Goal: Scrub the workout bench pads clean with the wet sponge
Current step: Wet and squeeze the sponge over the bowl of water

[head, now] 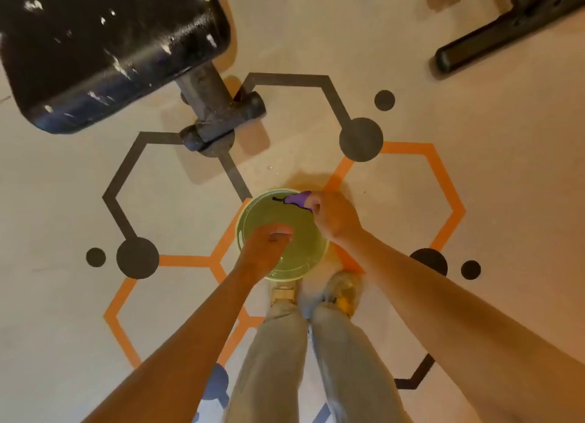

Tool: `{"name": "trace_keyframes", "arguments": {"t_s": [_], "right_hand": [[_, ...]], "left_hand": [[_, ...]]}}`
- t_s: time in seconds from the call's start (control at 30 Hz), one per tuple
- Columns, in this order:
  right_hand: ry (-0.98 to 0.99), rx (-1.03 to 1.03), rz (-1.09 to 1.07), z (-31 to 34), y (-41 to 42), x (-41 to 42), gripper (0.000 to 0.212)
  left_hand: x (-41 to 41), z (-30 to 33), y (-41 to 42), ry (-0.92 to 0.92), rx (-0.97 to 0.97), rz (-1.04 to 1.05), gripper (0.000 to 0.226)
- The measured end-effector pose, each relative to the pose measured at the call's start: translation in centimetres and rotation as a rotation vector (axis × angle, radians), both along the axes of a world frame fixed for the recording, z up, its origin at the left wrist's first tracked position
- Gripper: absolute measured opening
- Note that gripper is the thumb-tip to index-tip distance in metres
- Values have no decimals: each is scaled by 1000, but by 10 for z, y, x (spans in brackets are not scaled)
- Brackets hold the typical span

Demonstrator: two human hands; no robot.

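Bucket point(286, 258) on floor point(474, 169) just before shoes point(343, 291); bench pad point(104, 43) farther ahead, left; sponge point(300, 200) over bucket's far rim.

Warm, dim indoor light tints the floor point(474, 106) orange-beige; white glare flecks the black bench pad point(110, 43). Soft shadows pool beneath it. Wide-angle distortion bends the edges; detail is slightly blurred.

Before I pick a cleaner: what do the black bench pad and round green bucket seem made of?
Black bench pad: probably vinyl or faux leather; glossy, wet-looking sheen with white flecks.
Round green bucket: likely plastic; thin, translucent yellow-green wall.
Purple sponge in the right hand: soft-looking, but too blurred to tell.
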State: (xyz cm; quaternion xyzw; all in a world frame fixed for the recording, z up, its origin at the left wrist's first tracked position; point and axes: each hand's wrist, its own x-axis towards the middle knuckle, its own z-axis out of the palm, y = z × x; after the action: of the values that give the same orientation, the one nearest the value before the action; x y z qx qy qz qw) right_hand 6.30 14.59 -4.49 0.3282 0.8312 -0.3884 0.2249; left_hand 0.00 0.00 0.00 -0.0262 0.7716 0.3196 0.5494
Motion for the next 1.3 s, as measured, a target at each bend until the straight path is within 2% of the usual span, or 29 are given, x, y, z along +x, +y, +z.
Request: {"name": "trace_keyframes", "arguments": {"t_s": [0.13,0.23,0.3,0.43,0.53,0.7,0.83,0.97,1.07,1.13,1.17,1.27,1.3], "right_hand": [[-92,72,236,-33,4,-13,57],[-160,80,378,-56,6,-14,65],[-176,107,394,-64,8,-16,58],[-223,252,393,-50,11,-15,28],[-208,182,255,-28,12,1,21],[-34,22,73,40,16,27,15],[117,-309,-236,114,11,42,15],[262,-534,-472,188,7,49,5],[346,-561,-494,243,5,51,18],[379,-510,-470,277,4,50,21],[380,-480,-465,293,4,49,22],[384,-512,-414,336,2,46,26],[370,-526,-389,349,1,45,30]], "left_hand": [[9,-26,-10,31,26,19,27],[16,-39,-18,37,41,66,22],[20,-42,-19,30,51,95,20],[29,-36,-20,3,33,129,15],[35,-24,-19,14,30,126,14],[48,15,-3,-22,14,327,17],[54,73,17,-147,29,532,15],[54,144,19,-132,155,584,10],[51,192,16,-135,115,513,50],[47,223,19,-151,108,449,57],[45,238,21,-177,120,447,52],[36,280,25,-189,194,460,18],[33,293,26,-166,220,453,20]]}}
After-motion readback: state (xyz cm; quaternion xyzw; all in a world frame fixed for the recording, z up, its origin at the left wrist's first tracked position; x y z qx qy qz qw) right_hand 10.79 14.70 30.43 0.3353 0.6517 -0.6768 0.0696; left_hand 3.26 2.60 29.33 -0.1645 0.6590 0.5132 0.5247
